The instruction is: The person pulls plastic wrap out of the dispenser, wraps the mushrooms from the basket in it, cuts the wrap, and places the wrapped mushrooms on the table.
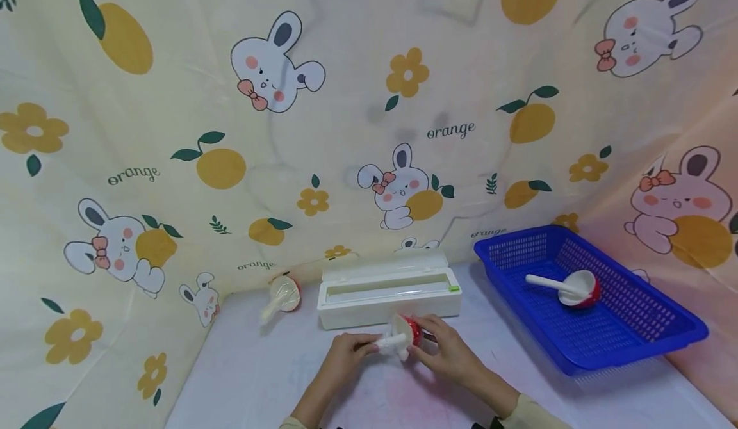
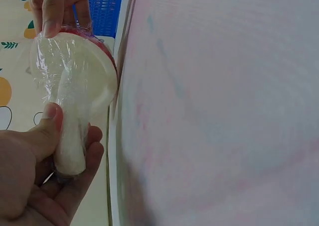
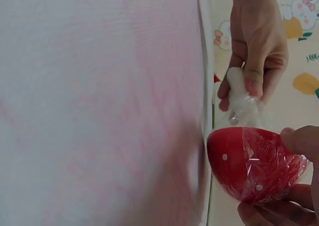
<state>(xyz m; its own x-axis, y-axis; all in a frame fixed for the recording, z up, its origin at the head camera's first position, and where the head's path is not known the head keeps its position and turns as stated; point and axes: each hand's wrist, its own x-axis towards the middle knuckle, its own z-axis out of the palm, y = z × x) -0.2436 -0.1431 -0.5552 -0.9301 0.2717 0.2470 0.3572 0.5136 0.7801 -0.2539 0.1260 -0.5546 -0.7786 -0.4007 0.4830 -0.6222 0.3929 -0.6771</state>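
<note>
Over the table's middle, both hands hold a toy mushroom (image 3: 232, 159) with a red, white-dotted cap and a white stem. Clear cling film (image 2: 49, 74) covers the cap's pale underside and wraps round part of the stem. My left hand (image 1: 344, 356) pinches the stem between thumb and fingers. At the cap, my right hand (image 1: 452, 356) grips the red dome, thumb at the rim and fingers beneath it. Just behind the hands stands a white cling film dispenser (image 1: 392, 306) with its lid raised and a green slider (image 1: 454, 288) at the right end.
Another film-wrapped mushroom (image 1: 286, 293) lies at the back left, beside the dispenser. To the right, a blue plastic basket (image 1: 553, 333) contains a mushroom (image 1: 581, 288) lying on its side. A printed cloth (image 1: 357, 128) hangs behind the white-covered table (image 1: 242, 378).
</note>
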